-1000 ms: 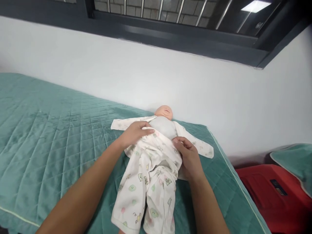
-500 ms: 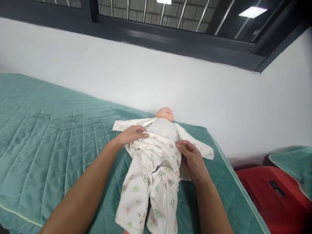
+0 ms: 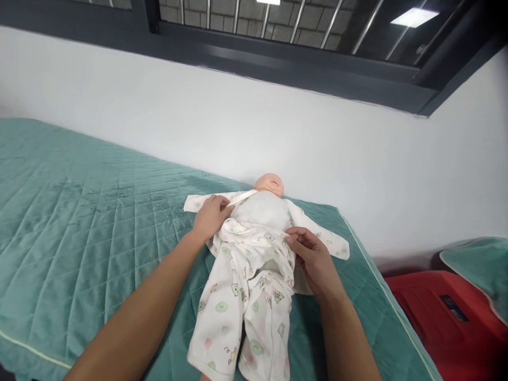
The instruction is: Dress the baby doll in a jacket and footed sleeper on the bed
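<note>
Both hands stayed at the doll (image 3: 264,207), centre frame on the green quilt (image 3: 79,211). My left hand (image 3: 210,217) had left the trousers (image 3: 246,286) for the open shirt (image 3: 325,241), fingers closed on its edge; my right hand (image 3: 313,259) pinched the waistband, now at the waist.

A bedroom in a home is indicated: a bed covered in a quilted teal velvet bedspread (image 3: 79,211) is set against a plain white wall (image 3: 238,121), below a dark-framed barred window (image 3: 278,37); a red plastic case (image 3: 444,317) is seen beside.
</note>
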`<state>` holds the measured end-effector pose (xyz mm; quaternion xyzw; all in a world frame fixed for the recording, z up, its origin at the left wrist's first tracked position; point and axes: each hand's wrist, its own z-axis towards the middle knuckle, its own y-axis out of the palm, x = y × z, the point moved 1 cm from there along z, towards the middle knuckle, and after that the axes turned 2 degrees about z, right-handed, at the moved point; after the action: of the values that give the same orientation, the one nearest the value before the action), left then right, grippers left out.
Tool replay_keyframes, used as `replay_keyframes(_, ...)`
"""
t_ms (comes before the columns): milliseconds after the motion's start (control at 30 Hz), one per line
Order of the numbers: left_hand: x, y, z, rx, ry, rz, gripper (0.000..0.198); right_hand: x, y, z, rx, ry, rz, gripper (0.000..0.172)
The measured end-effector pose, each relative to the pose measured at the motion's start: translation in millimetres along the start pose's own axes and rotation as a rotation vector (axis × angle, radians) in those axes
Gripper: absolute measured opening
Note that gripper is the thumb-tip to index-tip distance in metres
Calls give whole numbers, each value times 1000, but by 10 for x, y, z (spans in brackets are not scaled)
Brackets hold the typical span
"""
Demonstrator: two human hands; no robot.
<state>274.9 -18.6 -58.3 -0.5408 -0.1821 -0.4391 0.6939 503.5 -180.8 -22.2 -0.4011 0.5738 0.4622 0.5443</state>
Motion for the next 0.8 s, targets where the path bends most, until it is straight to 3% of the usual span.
replay_keyframes(133, 25, 65, 23, -167, -35, 37, 31, 5, 18, -1, 15, -7, -11, 23)
replay_keyframes(333, -7, -60, 81, 24, -153, -11, 26, 14, 17, 1, 9, -11, -17, 23)
replay_keyframes(567, -228, -299, 104, -10, -389, 300, 33, 11, 6, 1, -6, -18, -36, 24)
replay_keyframes(700, -139, -328, 30, 9, -380, 497, 33, 8, 11, -2, -3, -17, -35, 24)
replay_keyframes(800, -31, -321, -14, 102, -274, 587, 28, 19, 13, -3, 0, -24, -30, 23)
